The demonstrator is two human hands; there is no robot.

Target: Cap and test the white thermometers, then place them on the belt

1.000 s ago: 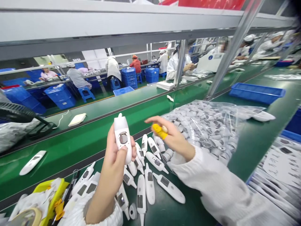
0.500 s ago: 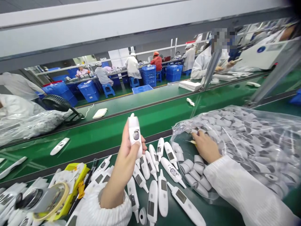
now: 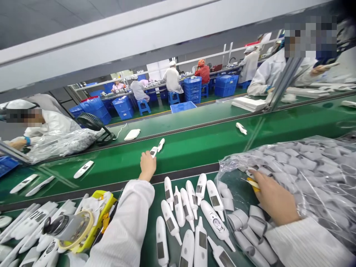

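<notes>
White handheld device, in head view, now at fingers of left hand, out over green belt instead of raised close above near table. Just beyond it, second white device, on same belt. Cannot tell if left fingers are clamped or only touching. Right hand still in clear plastic bag, among grey-white caps, thumb and finger near together; cannot tell if holding one.
</notes>
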